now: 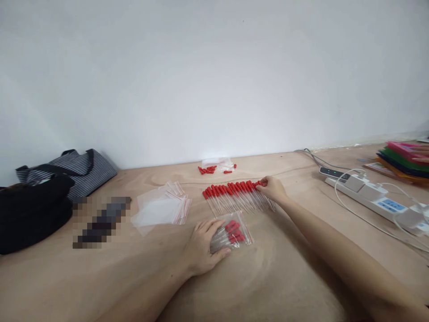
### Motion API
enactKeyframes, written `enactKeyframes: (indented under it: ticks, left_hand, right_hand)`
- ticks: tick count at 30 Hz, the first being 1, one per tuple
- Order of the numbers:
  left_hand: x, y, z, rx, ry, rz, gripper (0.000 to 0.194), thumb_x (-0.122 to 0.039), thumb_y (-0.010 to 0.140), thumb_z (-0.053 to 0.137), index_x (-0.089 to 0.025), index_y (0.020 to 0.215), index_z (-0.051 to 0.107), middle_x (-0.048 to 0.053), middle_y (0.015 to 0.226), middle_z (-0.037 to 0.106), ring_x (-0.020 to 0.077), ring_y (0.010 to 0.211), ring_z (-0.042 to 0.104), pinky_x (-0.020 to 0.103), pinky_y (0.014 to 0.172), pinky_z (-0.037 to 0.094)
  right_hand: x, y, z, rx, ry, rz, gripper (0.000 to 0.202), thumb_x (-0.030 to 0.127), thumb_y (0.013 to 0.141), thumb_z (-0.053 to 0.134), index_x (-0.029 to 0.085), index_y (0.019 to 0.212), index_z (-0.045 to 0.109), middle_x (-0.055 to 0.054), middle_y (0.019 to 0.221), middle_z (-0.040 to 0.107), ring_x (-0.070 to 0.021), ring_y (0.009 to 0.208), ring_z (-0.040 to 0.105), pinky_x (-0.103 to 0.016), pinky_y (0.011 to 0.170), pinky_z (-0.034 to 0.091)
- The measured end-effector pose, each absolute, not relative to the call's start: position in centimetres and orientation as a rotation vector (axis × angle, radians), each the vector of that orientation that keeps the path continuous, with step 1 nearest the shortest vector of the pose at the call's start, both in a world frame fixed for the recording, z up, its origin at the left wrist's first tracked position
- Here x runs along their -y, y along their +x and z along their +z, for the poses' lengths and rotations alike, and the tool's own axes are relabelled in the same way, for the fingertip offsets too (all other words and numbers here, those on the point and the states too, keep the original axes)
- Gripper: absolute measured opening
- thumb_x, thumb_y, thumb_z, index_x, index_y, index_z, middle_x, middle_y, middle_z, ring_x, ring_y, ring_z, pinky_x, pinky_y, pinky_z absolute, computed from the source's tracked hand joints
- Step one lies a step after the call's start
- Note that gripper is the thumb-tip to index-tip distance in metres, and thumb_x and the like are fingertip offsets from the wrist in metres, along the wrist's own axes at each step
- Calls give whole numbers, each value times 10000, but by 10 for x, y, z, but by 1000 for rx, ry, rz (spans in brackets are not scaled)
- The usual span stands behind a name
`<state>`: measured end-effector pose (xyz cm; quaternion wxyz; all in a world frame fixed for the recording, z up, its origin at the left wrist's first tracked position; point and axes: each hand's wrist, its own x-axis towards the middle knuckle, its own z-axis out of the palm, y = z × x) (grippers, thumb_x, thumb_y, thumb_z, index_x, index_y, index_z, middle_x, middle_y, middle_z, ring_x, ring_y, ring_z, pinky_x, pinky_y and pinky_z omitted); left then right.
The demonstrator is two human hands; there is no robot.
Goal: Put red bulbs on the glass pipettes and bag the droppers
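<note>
My left hand (pixel 204 246) rests over the left part of a clear zip bag (pixel 246 228) that holds several red-topped clear droppers; its thumb and fingers lie around the bag's edge. Further back, a row of red-topped droppers (pixel 231 190) lies side by side, with the clear stems pointing towards me. At the right end of that row is my right hand (pixel 271 188), its thumb and fingertips closed on a red dropper top (pixel 259 183). Left of the row, flat zip bags (pixel 162 208) lie spread and overlapping.
Near the wall lie more red-topped pieces (pixel 208 170) with a clear bag. A striped bag (pixel 73 172) and a black cloth item (pixel 33 214) sit at left. At right are power strips (pixel 372 197) with cables, and a coloured stack (pixel 404 158) with a person's hand.
</note>
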<state>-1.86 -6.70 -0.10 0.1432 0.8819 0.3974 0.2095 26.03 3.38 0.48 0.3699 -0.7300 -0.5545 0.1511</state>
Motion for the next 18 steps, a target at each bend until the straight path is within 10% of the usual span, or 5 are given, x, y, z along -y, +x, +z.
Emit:
enactKeyframes:
  ticks: [8, 18]
  left_hand:
    - [65, -20, -4, -1102, 2503, 588, 565, -404, 712, 581, -233, 1218, 396, 75, 1187, 500, 269, 1075, 459, 441, 908, 365]
    - [64, -22, -8, -1118, 2521, 572, 598, -410, 729, 562, -217, 1252, 343, 92, 1224, 466, 270, 1111, 431, 443, 922, 361]
  right_hand:
    - [-52, 255, -4, 1334, -1904, 478, 54, 146, 542, 600, 172, 499, 579, -82, 574, 624, -237, 748, 598, -262, 612, 387]
    - [-4, 253, -2, 1105, -1488, 683, 252, 321, 758, 379, 177, 943, 470, -1, 644, 538, -122, 506, 521, -253, 497, 447]
